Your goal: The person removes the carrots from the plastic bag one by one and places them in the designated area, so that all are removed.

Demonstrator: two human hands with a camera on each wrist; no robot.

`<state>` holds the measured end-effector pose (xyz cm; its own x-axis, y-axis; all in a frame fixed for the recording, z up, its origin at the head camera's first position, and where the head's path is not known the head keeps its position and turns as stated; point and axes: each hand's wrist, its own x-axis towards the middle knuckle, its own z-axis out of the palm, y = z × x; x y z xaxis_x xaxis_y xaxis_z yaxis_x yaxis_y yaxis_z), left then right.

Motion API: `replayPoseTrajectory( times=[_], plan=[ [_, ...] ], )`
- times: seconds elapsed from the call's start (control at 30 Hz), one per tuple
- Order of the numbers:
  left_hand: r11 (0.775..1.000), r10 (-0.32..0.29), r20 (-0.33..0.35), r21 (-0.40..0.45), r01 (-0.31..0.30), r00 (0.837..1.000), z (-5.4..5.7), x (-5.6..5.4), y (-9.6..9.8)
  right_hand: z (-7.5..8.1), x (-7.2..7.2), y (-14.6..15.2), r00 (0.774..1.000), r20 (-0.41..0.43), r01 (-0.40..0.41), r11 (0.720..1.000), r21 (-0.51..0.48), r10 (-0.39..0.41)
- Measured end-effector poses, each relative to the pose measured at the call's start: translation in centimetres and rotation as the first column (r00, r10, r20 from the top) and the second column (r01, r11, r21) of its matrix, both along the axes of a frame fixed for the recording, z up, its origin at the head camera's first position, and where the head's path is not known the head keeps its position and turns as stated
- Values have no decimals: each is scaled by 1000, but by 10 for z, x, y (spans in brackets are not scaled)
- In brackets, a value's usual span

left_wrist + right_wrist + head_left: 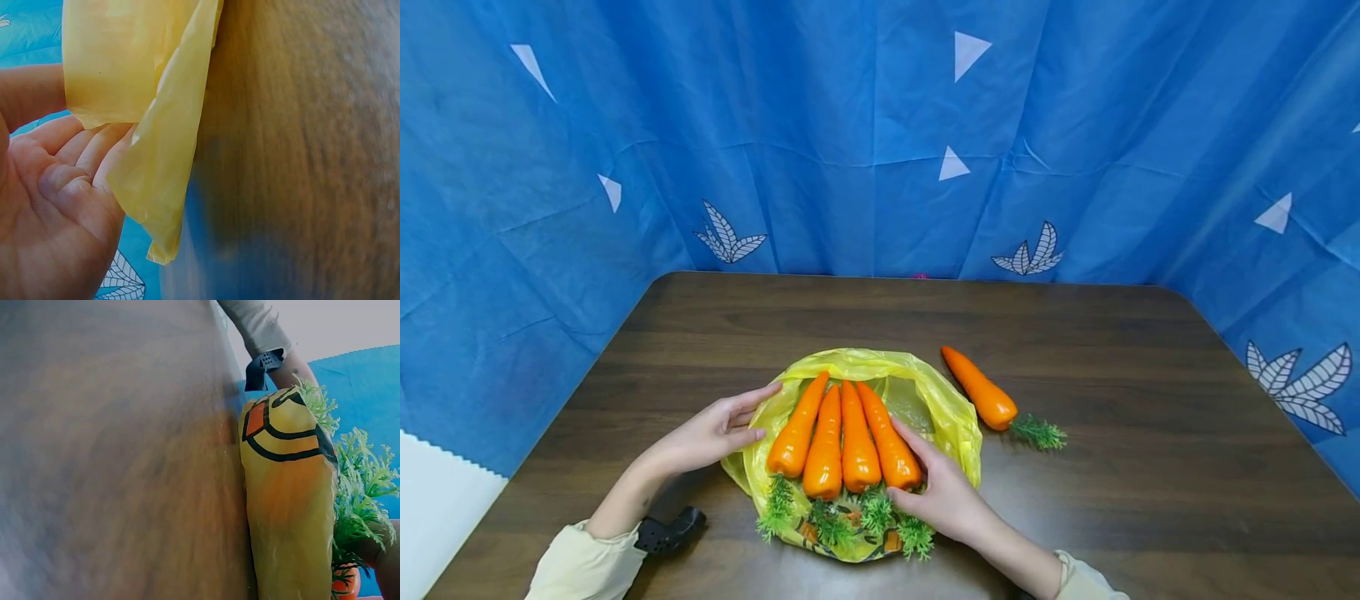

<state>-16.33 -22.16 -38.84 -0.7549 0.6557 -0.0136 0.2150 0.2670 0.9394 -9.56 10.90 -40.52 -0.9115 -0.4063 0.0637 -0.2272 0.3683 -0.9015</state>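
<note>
Several orange carrots [823, 446] with feathery green tops [832, 525] lie side by side, tips away from me, on an opened yellow plastic bag [951, 400]. My right hand [951, 500] holds the rightmost carrot [891, 446], thumb near its leafy end and fingers along its right side. At the bag's left rim is my left hand [718, 429], thumb and fingers apart and touching the plastic. In the left wrist view, yellow plastic [165, 125] hides its fingertips. The bag's printed side [284, 437] and green tops [362, 481] show in the right wrist view.
One more carrot [981, 392] lies on the dark wooden table [1120, 450], right of the bag, its leafy end toward the right. A black strap [670, 531] sits at my left wrist. Blue curtains [850, 125] surround the table's back and sides.
</note>
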Motion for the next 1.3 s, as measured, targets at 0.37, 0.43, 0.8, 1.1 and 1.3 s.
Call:
replayPoseTrajectory(
  times=[0.37, 0.43, 0.8, 1.1, 1.3],
  plan=[
    [999, -19, 0, 34, 19, 1000, 0, 1, 2, 0, -6, 4, 959, 280, 38, 959, -281, 44],
    [999, -17, 10, 38, 17, 1000, 0, 1, 2, 2, -6, 6, 950, 310, 54, 956, -289, 40],
    [1000, -14, 17, 26, 13, 1000, 2, 1, 3, 13, -5, 14, 914, 400, 92, 923, -373, 71],
    [1000, -10, -4, 10, 11, 1000, 1, 2, 3, 25, -4, 20, 894, 435, 106, 891, -441, 109],
    [1000, -7, 2, 17, 7, 1000, 2, 2, 3, 37, -5, 26, 887, 448, 111, 890, -443, 112]
  ],
)
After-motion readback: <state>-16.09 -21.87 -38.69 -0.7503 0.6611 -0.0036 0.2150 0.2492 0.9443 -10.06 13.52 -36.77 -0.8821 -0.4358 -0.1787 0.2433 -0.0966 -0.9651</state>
